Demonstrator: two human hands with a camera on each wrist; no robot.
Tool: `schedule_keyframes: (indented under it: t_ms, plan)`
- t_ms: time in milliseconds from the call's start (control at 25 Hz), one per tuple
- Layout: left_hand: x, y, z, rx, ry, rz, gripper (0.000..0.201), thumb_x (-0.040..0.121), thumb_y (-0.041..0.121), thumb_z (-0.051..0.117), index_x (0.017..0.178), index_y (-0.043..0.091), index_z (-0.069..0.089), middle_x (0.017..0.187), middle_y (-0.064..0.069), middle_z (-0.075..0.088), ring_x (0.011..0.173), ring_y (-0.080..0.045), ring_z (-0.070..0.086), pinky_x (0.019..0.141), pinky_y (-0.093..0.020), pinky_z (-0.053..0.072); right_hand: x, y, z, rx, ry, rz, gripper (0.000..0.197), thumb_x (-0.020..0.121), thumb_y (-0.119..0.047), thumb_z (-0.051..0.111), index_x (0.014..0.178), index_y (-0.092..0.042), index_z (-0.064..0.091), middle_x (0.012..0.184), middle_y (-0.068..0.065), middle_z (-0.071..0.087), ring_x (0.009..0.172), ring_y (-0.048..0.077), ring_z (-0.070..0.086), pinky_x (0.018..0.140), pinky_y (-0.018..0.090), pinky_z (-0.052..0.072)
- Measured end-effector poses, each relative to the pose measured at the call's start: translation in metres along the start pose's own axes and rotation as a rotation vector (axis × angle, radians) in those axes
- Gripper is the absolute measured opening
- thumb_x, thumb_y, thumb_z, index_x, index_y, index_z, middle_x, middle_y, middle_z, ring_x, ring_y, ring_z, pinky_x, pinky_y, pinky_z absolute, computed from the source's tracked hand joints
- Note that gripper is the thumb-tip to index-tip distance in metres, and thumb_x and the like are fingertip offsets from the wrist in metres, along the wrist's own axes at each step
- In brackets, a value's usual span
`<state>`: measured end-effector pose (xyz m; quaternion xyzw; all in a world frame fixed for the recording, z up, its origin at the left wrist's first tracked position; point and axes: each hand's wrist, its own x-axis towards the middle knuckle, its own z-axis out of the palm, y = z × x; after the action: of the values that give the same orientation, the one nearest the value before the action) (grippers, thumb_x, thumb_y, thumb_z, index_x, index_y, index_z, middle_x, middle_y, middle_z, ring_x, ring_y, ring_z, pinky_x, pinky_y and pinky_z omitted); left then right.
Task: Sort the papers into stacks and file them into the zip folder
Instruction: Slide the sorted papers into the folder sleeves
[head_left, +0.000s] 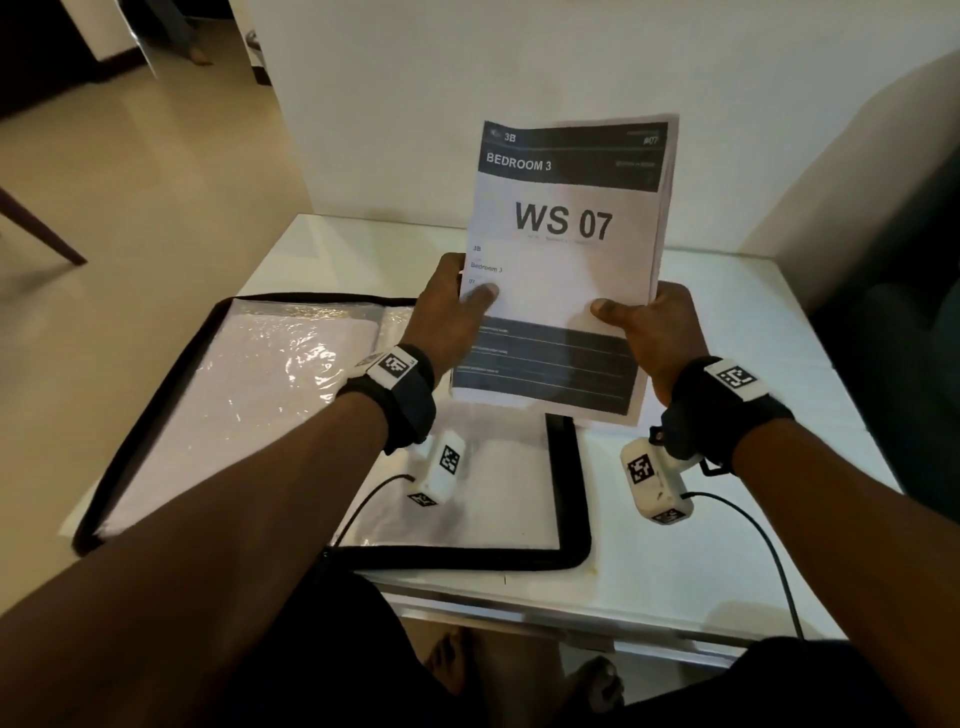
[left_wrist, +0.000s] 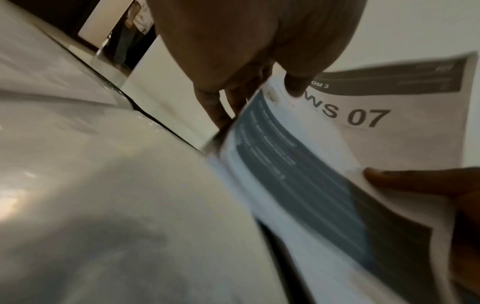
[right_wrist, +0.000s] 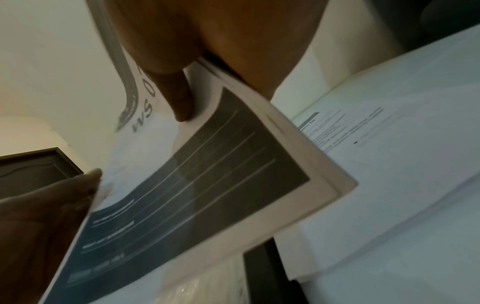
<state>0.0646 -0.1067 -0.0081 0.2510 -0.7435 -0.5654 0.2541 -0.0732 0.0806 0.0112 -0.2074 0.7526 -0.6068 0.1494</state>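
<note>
Head view, left to right. The zip folder (head_left: 218, 415), black-edged with clear plastic pockets, lies open and flat on the white table (head_left: 727, 545), its left corner past the table's edge. Above the folder's right half, the left hand (head_left: 447, 312) grips the left edge of a stack of papers (head_left: 566, 270), thumb on the front sheet and fingers behind it. The stack is held upright, clear of the table, with its lower edge above the folder; the top sheet reads "3B", "BEDROOM 3" and "WS 07", with a dark band at top and bottom. The right hand (head_left: 654, 332) grips the stack's right edge in the same way, thumb in front, fingers behind. Each wrist carries a black strap with a white camera block (head_left: 657, 480) bearing square markers, and a black cable (head_left: 769, 561) trails from it.

Left wrist view: the left hand's fingers (left_wrist: 215, 111) curl behind the stack (left_wrist: 389, 144), whose lower corner bends forward.

Right wrist view: the right thumb (right_wrist: 179, 98) presses on the front sheet (right_wrist: 207, 164); further papers (right_wrist: 389, 154) lie flat on the table just right of the folder.
</note>
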Motion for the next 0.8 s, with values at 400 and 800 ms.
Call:
schedule_keyframes:
  t_ms: [400,800]
  plan:
    - [0.033,-0.072,-0.041,0.963,-0.313,-0.126,0.049,0.093,0.013,0.053,0.141,0.023,0.053,0.145,0.002,0.051,0.138,-0.026,0.047,0.111,-0.053,0.041,0.068,0.006,0.026,0.162,0.296,0.102,0.040,0.086,-0.012,0.076,0.123,-0.002,0.065,0.113,0.010,0.071,0.102,0.026,0.069,0.097,0.040,0.057]
    - [0.048,-0.061,-0.040,1.121,-0.381,-0.121,0.070,0.090,0.027,0.066,0.153,0.035,0.038,0.140,-0.010,0.043,0.138,-0.037,0.034,0.099,-0.059,0.046,0.079,-0.004,0.050,0.097,0.259,0.160,0.019,0.088,-0.015,0.068,0.076,-0.021,0.056,0.123,0.020,0.069,0.081,0.018,0.062,0.078,0.029,0.052]
